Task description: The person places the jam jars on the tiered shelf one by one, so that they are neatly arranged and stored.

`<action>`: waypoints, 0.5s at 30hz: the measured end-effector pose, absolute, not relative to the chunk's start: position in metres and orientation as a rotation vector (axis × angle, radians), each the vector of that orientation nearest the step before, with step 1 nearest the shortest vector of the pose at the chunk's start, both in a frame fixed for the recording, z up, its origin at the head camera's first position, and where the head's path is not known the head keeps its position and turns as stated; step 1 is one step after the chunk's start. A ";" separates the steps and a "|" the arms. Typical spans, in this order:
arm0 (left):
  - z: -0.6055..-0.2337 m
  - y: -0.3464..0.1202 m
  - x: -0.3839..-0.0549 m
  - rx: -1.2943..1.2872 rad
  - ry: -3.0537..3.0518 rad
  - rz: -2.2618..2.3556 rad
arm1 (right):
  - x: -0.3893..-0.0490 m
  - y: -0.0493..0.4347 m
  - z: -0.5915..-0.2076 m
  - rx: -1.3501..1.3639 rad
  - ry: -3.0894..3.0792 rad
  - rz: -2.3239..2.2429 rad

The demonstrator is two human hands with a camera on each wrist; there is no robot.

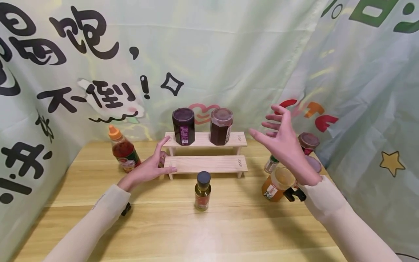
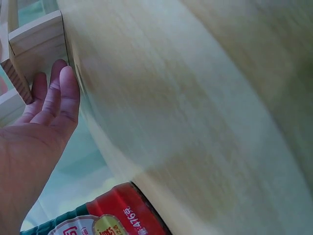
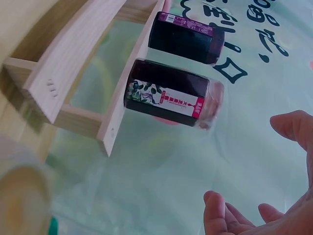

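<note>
Well, we see a pale wooden shelf with two long steps [image 1: 226, 165] standing on the light wood tabletop [image 1: 163, 225], in front of the person. Its long way runs from side to side. The left hand [image 1: 148, 168] is the nearer one: it holds the left end of the shelf, with the thumb on the low step [image 1: 199, 163] and the pointing finger up at the high step [image 1: 202, 139]. The right hand [image 1: 283, 138] is up in the air, past the shelf's right end and apart from it. Its fingers are spread and loose, with nothing in them. From those fingers, the shelf lies to the left. So does the dark jar with a pale lid [image 1: 220, 131], which stands upright on the high step, nearer to the right hand than the dark jar with a purple label [image 1: 178, 133].

From the right wrist, we see leaves on the pale-lidded jar's label; from the head, we get only a thin bit of it. From the left wrist, we see other left fingers tucked by the shelf's side, but no thumb. Only the head view shows us the orange tip of the red sauce bottle [image 1: 123, 150] beside the left hand.
</note>
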State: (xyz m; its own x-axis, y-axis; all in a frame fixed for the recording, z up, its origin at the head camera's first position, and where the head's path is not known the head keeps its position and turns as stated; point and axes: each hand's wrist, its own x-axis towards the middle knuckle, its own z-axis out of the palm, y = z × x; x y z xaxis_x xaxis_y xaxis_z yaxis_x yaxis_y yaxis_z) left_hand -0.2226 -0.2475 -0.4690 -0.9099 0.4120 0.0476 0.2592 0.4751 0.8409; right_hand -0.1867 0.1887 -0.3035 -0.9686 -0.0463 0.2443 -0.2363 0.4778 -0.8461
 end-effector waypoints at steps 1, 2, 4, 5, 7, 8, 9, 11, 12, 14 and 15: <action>-0.469 -0.247 -0.222 0.589 2.555 1.419 | -0.183 0.192 -0.305 0.237 -2.532 1.489; -0.469 -0.247 -0.222 0.586 2.554 1.422 | -0.179 0.196 -0.307 0.230 -2.530 1.482; -0.469 -0.247 -0.222 0.596 2.550 1.422 | -0.171 0.203 -0.311 0.217 -2.529 1.466; -0.469 -0.246 -0.222 0.596 2.550 1.421 | -0.167 0.207 -0.314 0.209 -2.532 1.452; -0.469 -0.246 -0.222 0.595 2.548 1.419 | -0.159 0.214 -0.318 0.198 -2.545 1.430; -0.469 -0.246 -0.222 0.594 2.546 1.421 | -0.156 0.218 -0.321 0.190 -2.552 1.424; -0.469 -0.245 -0.222 0.591 2.546 1.422 | -0.153 0.222 -0.324 0.181 -2.559 1.416; -0.469 -0.245 -0.222 0.589 2.545 1.423 | -0.147 0.229 -0.330 0.164 -2.572 1.392; -0.469 -0.245 -0.222 0.587 2.543 1.425 | -0.144 0.233 -0.334 0.164 -2.572 1.395; -0.469 -0.245 -0.223 0.587 2.538 1.430 | -0.139 0.239 -0.341 0.163 -2.574 1.392; -0.469 -0.245 -0.223 0.590 2.536 1.432 | -0.136 0.242 -0.345 0.164 -2.576 1.381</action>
State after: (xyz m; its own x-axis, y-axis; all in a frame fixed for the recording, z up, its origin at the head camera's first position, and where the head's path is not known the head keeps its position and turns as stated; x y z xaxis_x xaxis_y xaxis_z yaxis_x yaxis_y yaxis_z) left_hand -0.2225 -0.2453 -0.4689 -0.9074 0.4179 0.0458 0.2550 0.4605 0.8503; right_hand -0.1359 0.2419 -0.3452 -0.9710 0.0031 0.2393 -0.1975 0.5540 -0.8087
